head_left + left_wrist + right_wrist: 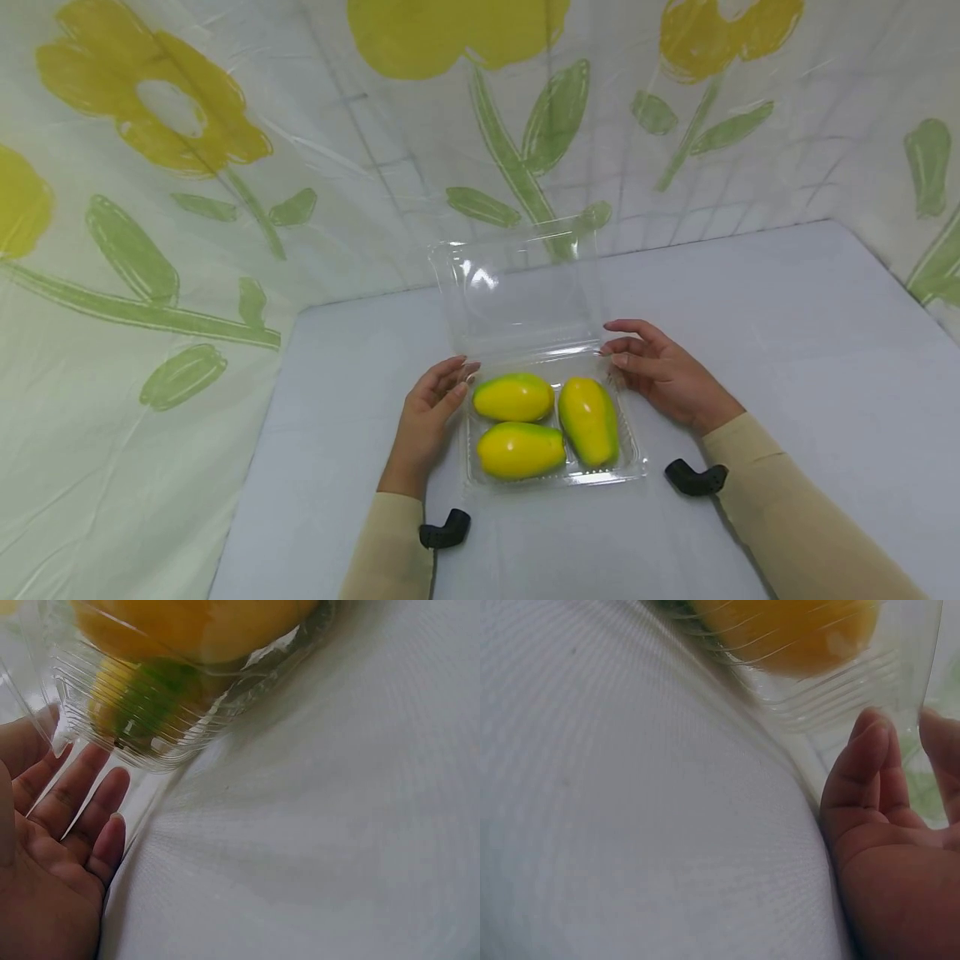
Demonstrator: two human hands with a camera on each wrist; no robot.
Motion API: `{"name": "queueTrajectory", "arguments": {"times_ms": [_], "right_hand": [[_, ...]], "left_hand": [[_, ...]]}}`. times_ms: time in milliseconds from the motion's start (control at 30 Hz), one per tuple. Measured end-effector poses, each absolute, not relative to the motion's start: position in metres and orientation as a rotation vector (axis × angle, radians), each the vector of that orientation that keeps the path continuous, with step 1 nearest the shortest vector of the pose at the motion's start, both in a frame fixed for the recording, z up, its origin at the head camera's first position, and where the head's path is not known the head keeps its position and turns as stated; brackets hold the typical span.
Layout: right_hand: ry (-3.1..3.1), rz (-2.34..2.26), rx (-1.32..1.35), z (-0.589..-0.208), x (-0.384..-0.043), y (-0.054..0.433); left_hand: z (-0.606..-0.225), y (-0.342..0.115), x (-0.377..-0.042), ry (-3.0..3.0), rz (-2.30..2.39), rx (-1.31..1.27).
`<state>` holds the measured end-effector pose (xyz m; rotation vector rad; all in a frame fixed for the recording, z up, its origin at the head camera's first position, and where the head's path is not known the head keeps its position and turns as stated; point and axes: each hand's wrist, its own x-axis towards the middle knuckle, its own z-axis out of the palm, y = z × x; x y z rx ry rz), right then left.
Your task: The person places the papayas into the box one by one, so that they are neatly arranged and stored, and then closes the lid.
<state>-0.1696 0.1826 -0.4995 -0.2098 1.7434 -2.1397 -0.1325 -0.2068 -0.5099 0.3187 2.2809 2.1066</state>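
A clear plastic clamshell box [633,462] stands on the table with its lid [517,292] raised at the back. In it lie three glossy yellow-green papayas: two lengthwise on the left, one above the other [513,397], and an upright-lying papaya [589,422] on the right. My left hand [431,412] pinches the box's left rim near the back corner, thumb above and fingers beneath, as the left wrist view shows. At the right rim, close to the hinge, my right hand [667,371] pinches the plastic between thumb and fingers. Ribbed box walls partly blur the fruit in the wrist views.
The box stands on a white-covered table [352,375]. Behind and left of it hangs a pale curtain [337,208] printed with yellow flowers and green leaves. Black curved pieces [697,478] sit at both wrists, over beige sleeves [795,508].
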Motion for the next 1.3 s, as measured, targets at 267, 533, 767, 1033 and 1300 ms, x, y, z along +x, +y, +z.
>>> {"name": "queueTrajectory", "arguments": {"times_ms": [267,533,767,1033,1300], "right_hand": [[1.731,-2.145,-0.209,-0.4993,-0.17,0.1827],[1.758,-2.127,-0.223,-0.5015,-0.1699,0.1836],[1.733,-2.148,-0.246,-0.5021,-0.1703,0.1842],[1.708,-2.178,-0.245,-0.5046,-0.1698,0.1842],[1.752,-2.164,-0.303,-0.5053,-0.1695,0.1847]], "left_hand": [[-0.5088,-0.2055,-0.1322,2.291,2.11,0.298],[-0.5088,-0.2051,-0.1325,2.291,2.113,0.304],[-0.5084,-0.2046,-0.1324,2.29,2.135,0.319],[-0.5096,-0.2037,-0.1337,2.216,2.219,0.306],[-0.5081,-0.202,-0.1319,2.328,2.139,0.177]]}}
